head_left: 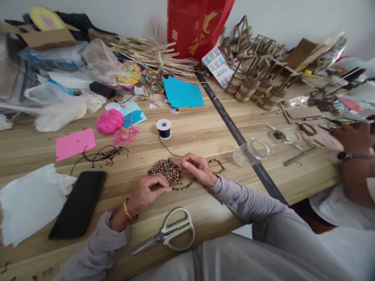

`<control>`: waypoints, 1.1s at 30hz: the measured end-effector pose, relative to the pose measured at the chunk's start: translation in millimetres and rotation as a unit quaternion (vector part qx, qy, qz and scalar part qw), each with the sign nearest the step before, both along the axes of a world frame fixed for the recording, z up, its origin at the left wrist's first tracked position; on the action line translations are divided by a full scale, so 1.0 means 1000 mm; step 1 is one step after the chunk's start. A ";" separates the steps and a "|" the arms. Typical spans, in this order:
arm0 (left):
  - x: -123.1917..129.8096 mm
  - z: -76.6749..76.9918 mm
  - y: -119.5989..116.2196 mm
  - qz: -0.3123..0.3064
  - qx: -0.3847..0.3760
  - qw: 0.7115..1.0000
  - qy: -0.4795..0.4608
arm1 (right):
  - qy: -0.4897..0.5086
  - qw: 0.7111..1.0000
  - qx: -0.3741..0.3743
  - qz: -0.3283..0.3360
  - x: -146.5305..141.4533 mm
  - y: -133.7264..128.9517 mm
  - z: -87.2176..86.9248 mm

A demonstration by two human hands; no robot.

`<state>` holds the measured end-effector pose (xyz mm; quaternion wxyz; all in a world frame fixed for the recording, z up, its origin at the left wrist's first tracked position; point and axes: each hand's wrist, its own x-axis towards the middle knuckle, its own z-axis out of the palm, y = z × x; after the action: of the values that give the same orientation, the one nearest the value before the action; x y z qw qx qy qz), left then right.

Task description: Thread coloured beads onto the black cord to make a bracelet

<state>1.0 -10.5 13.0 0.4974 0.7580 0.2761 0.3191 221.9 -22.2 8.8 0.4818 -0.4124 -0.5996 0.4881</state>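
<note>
A loose pile of small multicoloured beads (166,170) lies on the wooden table in front of me. My left hand (150,189) is closed in a pinch at the pile's near edge, on the end of a short string of beads (183,188). That string curves right and passes beneath my right hand (197,168). The right fingers are pinched together over the pile's right side, where the black cord (168,149) from a white spool (163,128) reaches them. Just right of this hand rests a beaded loop (216,166). The exact fingertip contacts are too small to see.
Scissors (175,230) lie near the front edge, and a black phone (79,205) is at left beside white tissue (32,205). Pink yarn (109,121) and blue sheets (184,93) are farther back. Another person's hand (354,136) is at far right.
</note>
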 end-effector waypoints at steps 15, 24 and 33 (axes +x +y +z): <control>-0.003 -0.001 -0.003 -0.036 -0.103 0.993 -0.046 | -0.072 0.990 0.008 -0.119 0.027 0.015 0.008; -0.005 0.004 -0.007 -0.058 -0.227 0.970 -0.058 | -0.171 0.984 0.018 -0.054 0.042 0.025 0.010; -0.001 0.001 -0.009 -0.057 -0.226 0.972 -0.035 | -0.540 0.840 0.048 -0.015 0.047 0.014 0.027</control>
<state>0.5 -19.9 13.9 0.6826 0.6287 0.2800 0.2459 268.5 -8.6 36.0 0.1083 -0.5961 -0.7812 0.1508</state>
